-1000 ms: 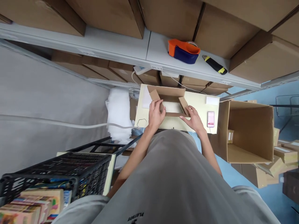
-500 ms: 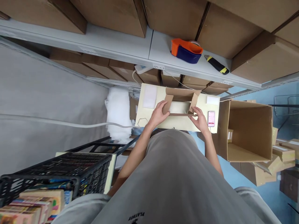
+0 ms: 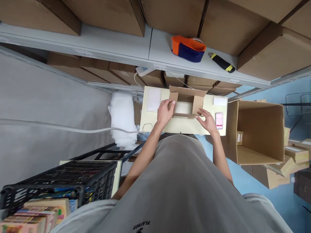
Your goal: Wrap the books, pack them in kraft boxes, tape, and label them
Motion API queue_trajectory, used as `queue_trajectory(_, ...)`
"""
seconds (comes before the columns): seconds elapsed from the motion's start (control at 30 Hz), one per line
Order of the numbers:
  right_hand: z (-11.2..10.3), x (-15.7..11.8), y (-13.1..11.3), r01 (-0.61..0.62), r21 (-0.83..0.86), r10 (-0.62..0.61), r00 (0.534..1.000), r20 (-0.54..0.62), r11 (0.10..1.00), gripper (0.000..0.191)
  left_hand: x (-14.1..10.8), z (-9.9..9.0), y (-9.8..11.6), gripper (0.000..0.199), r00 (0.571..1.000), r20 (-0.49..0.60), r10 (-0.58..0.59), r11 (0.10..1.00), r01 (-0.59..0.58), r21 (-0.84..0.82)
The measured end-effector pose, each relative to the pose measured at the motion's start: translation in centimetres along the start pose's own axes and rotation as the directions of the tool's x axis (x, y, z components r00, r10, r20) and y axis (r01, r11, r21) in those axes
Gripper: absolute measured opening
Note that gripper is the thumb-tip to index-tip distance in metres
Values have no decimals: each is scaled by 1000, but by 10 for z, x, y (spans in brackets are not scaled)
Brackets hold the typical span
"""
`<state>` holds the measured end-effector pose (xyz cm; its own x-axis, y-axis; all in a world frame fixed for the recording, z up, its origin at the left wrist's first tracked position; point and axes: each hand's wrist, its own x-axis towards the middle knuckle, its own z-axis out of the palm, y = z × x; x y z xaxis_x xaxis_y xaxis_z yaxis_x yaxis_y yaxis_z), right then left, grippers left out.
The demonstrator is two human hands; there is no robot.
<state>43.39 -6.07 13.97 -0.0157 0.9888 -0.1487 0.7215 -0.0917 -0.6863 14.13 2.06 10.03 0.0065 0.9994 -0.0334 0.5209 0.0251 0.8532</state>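
A small cardboard box (image 3: 187, 115) stands on the cream tabletop with its top open and its side flaps folded inward. Its pale inside bottom shows between the flaps. At the box's left end, my left hand (image 3: 166, 113) is closed around the side flap, thumb uppermost. My right hand (image 3: 207, 121) pinches the front right corner, fingertips on the right flap and thumb by the front wall. Close to my right hand lies a phone (image 3: 219, 120) with a lit screen.
A white pad (image 3: 154, 99) and a white slip (image 3: 219, 101) lie on the tabletop (image 3: 179, 128). Above, a shelf (image 3: 160, 48) holds boxes, an orange-and-blue tape dispenser (image 3: 188, 49) and a utility knife (image 3: 222, 62). A large open carton (image 3: 261, 132) stands right; a black crate (image 3: 97, 174) stands left.
Both side flaps now lie further inward over the box. My left thumb has risen along the left flap, and my right hand has stayed at the right corner. The view has shifted slightly.
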Motion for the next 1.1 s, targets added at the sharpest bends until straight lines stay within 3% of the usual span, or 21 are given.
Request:
queue_trajectory(0.13,-1,20,12,-68,-1,68,998,-6,998,60,28,19,1,57,996,-91,-23,999,26,27)
queue_trajectory(0.3,10,35,26,-198,10,196,964,-178,980,76,50,42,-9,60,997,-83,8,1000,-7,15)
queue_trajectory(0.43,14,37,34,-191,23,192,962,-194,981,107,43,39,-11,82,996,-64,57,997,-60,-40)
queue_trajectory(0.53,10,37,34,-157,-14,153,977,-150,987,114,36,27,-6,86,995,-33,96,990,-98,-98)
queue_trajectory(0.7,0,36,28,-90,-41,86,992,-94,995,103,38,11,-7,49,997,-11,72,987,-73,-143)
queue_trajectory(0.83,-2,33,27,-76,-26,74,995,-66,997,77,39,11,-22,29,998,24,54,992,-51,-115)
queue_trajectory(0.9,0,32,27,-76,2,76,996,-45,997,66,36,14,-31,31,999,45,12,994,-7,-113)
queue_trajectory(0.97,5,32,25,-83,54,86,995,-44,995,61,32,20,-40,47,998,49,-31,987,39,-154)
queue_trajectory(1.1,16,41,18,-150,92,161,979,-126,984,52,29,35,-51,69,986,80,-149,925,167,-340)
